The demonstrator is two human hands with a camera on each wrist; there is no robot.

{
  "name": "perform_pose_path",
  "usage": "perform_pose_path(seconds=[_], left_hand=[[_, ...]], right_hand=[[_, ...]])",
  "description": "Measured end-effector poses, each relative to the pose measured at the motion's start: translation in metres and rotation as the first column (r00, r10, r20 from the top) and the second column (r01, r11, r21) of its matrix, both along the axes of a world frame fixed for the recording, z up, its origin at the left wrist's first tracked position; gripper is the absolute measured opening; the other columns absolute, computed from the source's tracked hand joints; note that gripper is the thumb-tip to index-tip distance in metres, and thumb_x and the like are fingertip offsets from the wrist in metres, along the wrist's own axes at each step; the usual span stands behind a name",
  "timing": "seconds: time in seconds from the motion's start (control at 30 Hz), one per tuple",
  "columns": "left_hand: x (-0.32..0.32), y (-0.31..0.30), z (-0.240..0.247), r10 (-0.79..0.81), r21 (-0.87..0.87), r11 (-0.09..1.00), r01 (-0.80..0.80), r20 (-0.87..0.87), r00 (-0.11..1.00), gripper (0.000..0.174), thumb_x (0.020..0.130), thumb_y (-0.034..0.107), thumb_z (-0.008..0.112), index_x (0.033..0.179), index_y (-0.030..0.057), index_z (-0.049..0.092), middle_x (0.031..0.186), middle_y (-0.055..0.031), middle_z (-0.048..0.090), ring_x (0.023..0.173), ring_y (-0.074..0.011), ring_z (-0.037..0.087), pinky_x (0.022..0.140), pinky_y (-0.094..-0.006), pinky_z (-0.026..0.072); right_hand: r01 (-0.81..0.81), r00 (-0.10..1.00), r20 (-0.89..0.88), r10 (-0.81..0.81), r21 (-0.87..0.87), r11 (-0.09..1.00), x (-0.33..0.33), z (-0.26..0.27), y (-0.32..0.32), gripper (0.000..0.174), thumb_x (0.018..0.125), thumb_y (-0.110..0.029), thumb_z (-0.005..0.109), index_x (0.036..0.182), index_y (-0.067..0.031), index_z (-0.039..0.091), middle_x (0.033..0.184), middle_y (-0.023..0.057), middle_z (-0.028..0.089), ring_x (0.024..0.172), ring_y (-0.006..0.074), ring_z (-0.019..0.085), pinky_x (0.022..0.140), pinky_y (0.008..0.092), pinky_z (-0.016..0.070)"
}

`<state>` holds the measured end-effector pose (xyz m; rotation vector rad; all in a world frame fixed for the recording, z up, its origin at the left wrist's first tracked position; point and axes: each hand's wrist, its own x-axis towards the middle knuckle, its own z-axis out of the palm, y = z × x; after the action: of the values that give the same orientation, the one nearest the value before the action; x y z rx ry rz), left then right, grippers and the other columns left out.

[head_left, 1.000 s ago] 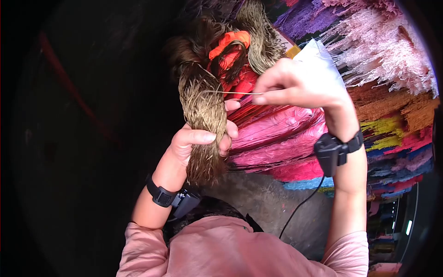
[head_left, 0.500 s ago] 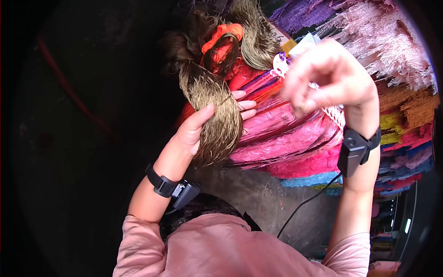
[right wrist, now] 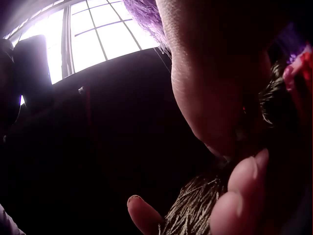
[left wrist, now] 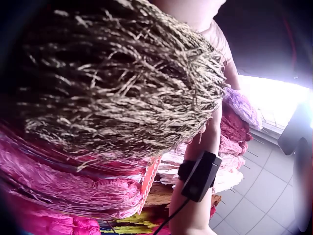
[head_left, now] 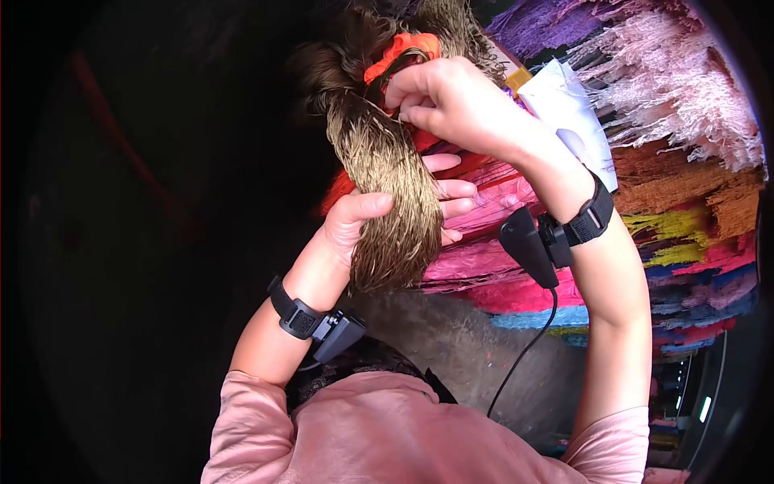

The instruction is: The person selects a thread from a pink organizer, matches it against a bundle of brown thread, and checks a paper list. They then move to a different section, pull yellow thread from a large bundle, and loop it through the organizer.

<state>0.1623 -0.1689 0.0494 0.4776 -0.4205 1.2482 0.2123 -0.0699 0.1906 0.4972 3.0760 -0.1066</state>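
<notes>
A brown-gold skein (head_left: 391, 189) hangs across my left hand (head_left: 351, 222), thumb along its near side and straight fingers spread behind it. In the left wrist view the skein (left wrist: 127, 88) fills much of the picture. At its upper right edge my right hand (head_left: 463, 109) has curled fingers, thumb and fingertips brought together on thin strands; the exact contact is partly hidden. The right wrist view shows the right hand (right wrist: 215, 83) close over the skein (right wrist: 193, 208), with left fingertips beside it. An orange-red band (head_left: 403, 50) lies just above the right fingers.
Pink bundles (head_left: 500, 262) lie beyond the left fingers. A second brown skein (head_left: 451, 24) is at the top, near a white sheet (head_left: 572, 113). Purple, pale pink (head_left: 669, 73), orange and blue bundles line the right side. A cable (head_left: 524, 355) hangs from the right wrist camera.
My right hand swung out to the right, then came back left to the skein's upper edge. The left fingers have straightened behind the skein, which has shifted slightly right.
</notes>
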Motion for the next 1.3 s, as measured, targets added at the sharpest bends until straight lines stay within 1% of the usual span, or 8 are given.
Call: perform_pose_path(seconds=[0.2,0.5,0.7,0.8,1.0,1.17,1.27,1.3], left_hand=[[-0.007,-0.004,0.001,-0.018,-0.027,0.999,0.018,-0.007,1.0,0.083,0.057,0.008,0.059,0.128,-0.0038,0.018,0.122,-0.0253,0.037,0.115,-0.0341,0.038,0.093,-0.047,0.033],[-0.008,-0.003,0.002,-0.005,-0.028,1.0,0.004,-0.038,0.999,0.083,0.057,0.006,0.059,0.129,-0.0031,0.018,0.122,-0.0251,0.038,0.115,-0.0344,0.038,0.093,-0.0476,0.0331],[-0.006,-0.003,0.006,0.003,-0.085,0.996,-0.008,-0.057,0.998,0.087,0.053,0.004,0.057,0.129,-0.0039,0.015,0.119,-0.0257,0.04,0.108,-0.0318,0.045,0.088,-0.0523,0.0377],[-0.008,-0.003,0.007,-0.003,-0.062,0.998,-0.002,-0.08,0.997,0.084,0.056,0.004,0.06,0.128,-0.0029,0.019,0.121,-0.0241,0.039,0.114,-0.033,0.04,0.093,-0.0465,0.0338],[-0.008,-0.004,0.003,0.006,-0.074,0.997,-0.015,-0.112,0.994,0.084,0.056,0.004,0.061,0.128,-0.0027,0.019,0.12,-0.0233,0.04,0.111,-0.032,0.042,0.092,-0.046,0.0355],[-0.021,-0.019,-0.02,0.102,-0.188,0.969,-0.159,-0.281,0.954,0.079,0.058,0.002,0.058,0.128,-0.0032,0.021,0.117,-0.0219,0.043,0.105,-0.0305,0.047,0.088,-0.0427,0.0406],[-0.035,-0.026,-0.06,0.191,-0.341,0.857,-0.387,-0.488,0.852,0.068,0.061,0.001,0.058,0.124,-0.0045,0.029,0.111,-0.0197,0.049,0.098,-0.028,0.052,0.084,-0.0389,0.0435],[-0.042,-0.029,-0.067,0.203,-0.387,0.762,-0.519,-0.619,0.759,0.061,0.064,0.0,0.058,0.12,-0.0043,0.034,0.111,-0.0178,0.049,0.097,-0.025,0.053,0.082,-0.037,0.0444]], right_hand=[[-0.002,0.999,0.036,0.001,0.028,1.0,-0.001,-0.005,-0.001,0.014,0.069,-0.003,0.057,0.083,-0.0013,0.059,0.072,0.0122,0.061,0.07,0.0234,0.061,0.064,0.0298,0.0473],[-0.003,1.0,0.03,0.002,0.041,0.999,0.0,-0.006,0.001,0.013,0.068,-0.003,0.057,0.081,-0.001,0.059,0.071,0.0127,0.06,0.069,0.0246,0.06,0.062,0.0305,0.0471],[0.025,1.0,0.016,-0.025,0.032,0.999,0.002,-0.007,0.0,0.013,0.067,-0.003,0.056,0.08,-0.001,0.059,0.07,0.0129,0.06,0.068,0.0254,0.06,0.062,0.0306,0.0471],[0.026,1.0,0.008,-0.026,0.033,0.999,0.004,-0.006,-0.001,0.014,0.068,-0.002,0.056,0.081,-0.0009,0.059,0.07,0.0133,0.06,0.068,0.0255,0.06,0.062,0.0305,0.0472],[-0.019,0.988,-0.153,0.02,0.008,1.0,0.012,-0.004,-0.003,0.016,0.065,-0.002,0.054,0.081,-0.002,0.06,0.068,0.0139,0.059,0.067,0.0275,0.059,0.061,0.0336,0.0468],[-0.186,0.874,-0.413,0.256,0.203,0.961,0.049,0.006,-0.028,0.024,0.062,-0.003,0.059,0.086,-0.0031,0.056,0.089,0.011,0.056,0.085,0.0289,0.054,0.072,0.0377,0.0436],[-0.02,0.88,-0.461,0.113,0.204,0.979,0.102,0.025,-0.056,0.027,0.061,0.0,0.059,0.088,-0.0047,0.058,0.096,0.0122,0.055,0.09,0.0283,0.053,0.077,0.0368,0.0428],[0.089,0.884,-0.467,0.015,0.201,0.976,0.121,0.03,-0.064,0.028,0.062,0.0,0.059,0.09,-0.0044,0.058,0.098,0.0124,0.055,0.092,0.0276,0.053,0.079,0.036,0.0424]])
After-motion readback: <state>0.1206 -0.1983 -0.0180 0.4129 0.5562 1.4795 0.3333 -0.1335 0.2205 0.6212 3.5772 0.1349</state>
